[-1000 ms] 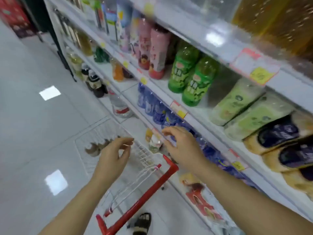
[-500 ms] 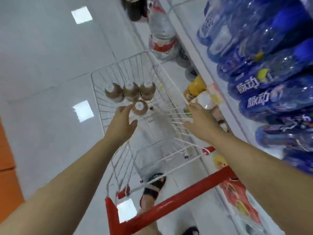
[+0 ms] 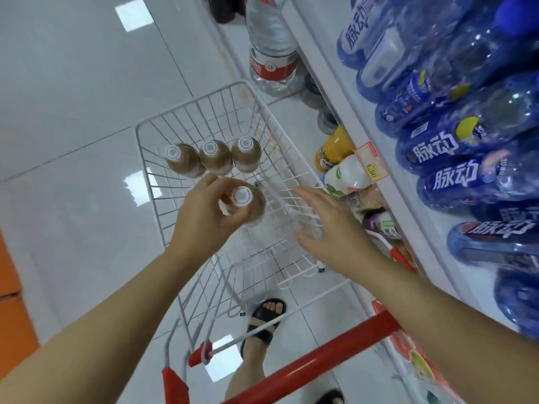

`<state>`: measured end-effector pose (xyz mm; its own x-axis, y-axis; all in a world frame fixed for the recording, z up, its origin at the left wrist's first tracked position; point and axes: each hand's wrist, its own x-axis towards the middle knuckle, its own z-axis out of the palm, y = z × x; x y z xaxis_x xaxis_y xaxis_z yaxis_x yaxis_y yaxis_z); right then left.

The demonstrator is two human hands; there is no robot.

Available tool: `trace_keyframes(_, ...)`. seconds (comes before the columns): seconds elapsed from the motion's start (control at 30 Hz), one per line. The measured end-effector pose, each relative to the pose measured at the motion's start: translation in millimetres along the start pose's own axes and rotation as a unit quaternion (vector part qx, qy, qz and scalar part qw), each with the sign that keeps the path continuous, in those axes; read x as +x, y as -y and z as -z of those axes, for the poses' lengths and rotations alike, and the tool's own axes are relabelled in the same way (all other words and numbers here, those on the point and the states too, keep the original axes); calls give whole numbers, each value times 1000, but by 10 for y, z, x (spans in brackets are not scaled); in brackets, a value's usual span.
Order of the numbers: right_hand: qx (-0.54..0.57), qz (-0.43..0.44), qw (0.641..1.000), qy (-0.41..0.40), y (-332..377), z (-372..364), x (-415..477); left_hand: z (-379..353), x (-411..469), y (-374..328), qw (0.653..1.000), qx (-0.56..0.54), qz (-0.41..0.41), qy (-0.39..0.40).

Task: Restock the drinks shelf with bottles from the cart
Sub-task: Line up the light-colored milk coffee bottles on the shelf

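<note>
A white wire cart [image 3: 151,135] with a red handle [image 3: 315,357] stands below me. Three brown white-capped bottles [image 3: 214,157] stand in a row at its far end. My left hand [image 3: 204,217] grips a fourth brown bottle [image 3: 252,204] by its neck, just nearer than the row. My right hand [image 3: 329,225] hovers open over the cart's right side, fingers spread, holding nothing. The drinks shelf [image 3: 358,112] runs along the right with blue bottles [image 3: 455,147] lying on it.
A large water bottle [image 3: 272,51] stands on the floor shelf beyond the cart. Orange and white bottles [image 3: 341,167] sit on the low shelf beside the cart's right rim. My sandalled foot [image 3: 267,316] shows under the cart. White tiled floor lies to the left.
My left hand has closed round the nearest brown bottle in the cart. My right hand has moved from the shelf edge to over the cart's right side.
</note>
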<state>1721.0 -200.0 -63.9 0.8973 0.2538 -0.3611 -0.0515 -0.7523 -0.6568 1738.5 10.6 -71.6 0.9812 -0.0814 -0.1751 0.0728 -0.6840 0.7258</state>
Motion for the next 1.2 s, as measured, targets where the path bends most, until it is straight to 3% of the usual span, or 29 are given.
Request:
trace_keyframes(0.1, 78, -8, 996, 42, 213, -14, -19, 259, -101, -387, 986, -159, 37, -12)
trace_keyframes(0.33, 163, -44, 985, -35, 428, 262, -61, 493, 107, -759, 930, -358, 69, 48)
trace_keyframes(0.4, 195, -72, 976, -68, 385, 329, -50, 413, 319, -628, 944, -318, 72, 55)
trace_keyframes(0.53, 220, -119, 959, -135, 195, 377, 70, -33, 891, -50, 990, -88, 111, 29)
trace_keyframes(0.67, 229, -140, 953, -141, 28, 336, 172, -476, 1268, 286, 984, 105, 110, 89)
trace_keyframes(0.8, 248, -139, 949, -138, -14, 288, 176, -628, 1383, 309, 980, 167, 96, 54)
trace_keyframes(0.9, 258, -145, 944, -143, 31, 307, 86, -578, 1169, 255, 982, 170, 58, 50)
trace_keyframes(1.2, 260, -117, 942, -179, 679, 984, -808, 473, -301, -948, 996, -37, -55, -61)
